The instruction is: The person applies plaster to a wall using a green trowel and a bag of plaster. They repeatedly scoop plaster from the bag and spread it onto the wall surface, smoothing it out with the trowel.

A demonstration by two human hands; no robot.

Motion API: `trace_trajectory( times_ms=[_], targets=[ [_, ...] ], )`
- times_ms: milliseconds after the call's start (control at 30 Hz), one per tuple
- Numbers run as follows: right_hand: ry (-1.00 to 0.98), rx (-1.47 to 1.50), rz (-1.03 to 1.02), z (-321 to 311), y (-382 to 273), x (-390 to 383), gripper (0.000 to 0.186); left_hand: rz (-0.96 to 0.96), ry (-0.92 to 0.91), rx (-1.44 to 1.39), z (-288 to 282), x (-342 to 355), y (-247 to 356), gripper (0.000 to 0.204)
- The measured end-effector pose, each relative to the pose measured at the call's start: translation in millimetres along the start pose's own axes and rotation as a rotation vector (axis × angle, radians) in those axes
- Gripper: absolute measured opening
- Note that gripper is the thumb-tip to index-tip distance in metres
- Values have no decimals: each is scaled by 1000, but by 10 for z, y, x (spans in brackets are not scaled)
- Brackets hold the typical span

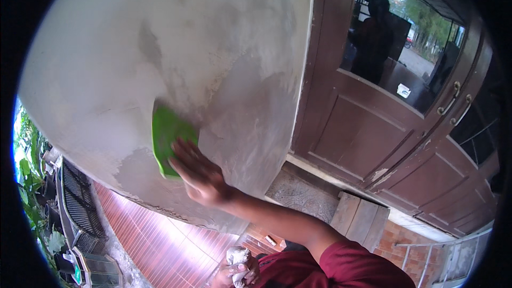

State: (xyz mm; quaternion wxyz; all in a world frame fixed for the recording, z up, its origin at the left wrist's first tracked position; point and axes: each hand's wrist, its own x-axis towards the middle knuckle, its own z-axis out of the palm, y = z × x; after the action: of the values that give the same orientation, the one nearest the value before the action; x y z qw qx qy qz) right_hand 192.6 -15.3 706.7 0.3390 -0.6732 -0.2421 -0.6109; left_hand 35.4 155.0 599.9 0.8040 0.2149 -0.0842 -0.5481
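My right hand (pixel 201 175) presses a flat, bright green tool (pixel 169 132) with a curved edge against the plastered wall (pixel 234 32); it looks like a plastering float. Its fingers lie over the lower right part, slightly smeared by motion. Patches of darker, damp-looking grey plaster spread around the tool and to its right. Low in the view, in front of my dark red shirt, my left hand (pixel 249 273) is closed around a greyish-white lump (pixel 238 258). Whether the lump is cloth or plaster I cannot tell.
Right of the wall stands a brown double door (pixel 362 122) with glass panes and metal handles. A wooden stool or bench (pixel 358 218) sits below it, beside a metal rack (pixel 426 256). Red tiles (pixel 154 229) cover the floor. A dark bench (pixel 80 202) and plants (pixel 29 181) line the left.
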Motion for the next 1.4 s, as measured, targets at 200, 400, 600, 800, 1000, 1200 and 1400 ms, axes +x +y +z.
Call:
trace_trajectory(
  times_ms=[200, 400, 600, 800, 1000, 1200, 1400],
  targets=[
    [316, -233, 594, -597, 117, 80, 24, -29, 2, 4, -128, -273, 115, 28],
    [191, -247, 240, 100, 236, 402, 52, -3, -26, 90, -260, -373, 72, 29],
    [230, 37, 427, 189, -656, -25, 28, -56, 89, 82, -299, -457, 102, 31],
    [736, 791, 1045, -324, -803, -272, 31, -7, 201, 41, -437, -769, 144, 28],
    [793, 967, 1491, -798, -819, -667, 35, 70, 256, 60, -479, -997, 187, 32],
    [425, 871, 1757, -1033, -1106, -990, 33, 94, 532, 97, -195, -987, 195, 38],
    [89, 765, 1864, -1212, -1395, -1076, 32, 106, 439, 268, -28, -1014, 375, 25]
  ],
)
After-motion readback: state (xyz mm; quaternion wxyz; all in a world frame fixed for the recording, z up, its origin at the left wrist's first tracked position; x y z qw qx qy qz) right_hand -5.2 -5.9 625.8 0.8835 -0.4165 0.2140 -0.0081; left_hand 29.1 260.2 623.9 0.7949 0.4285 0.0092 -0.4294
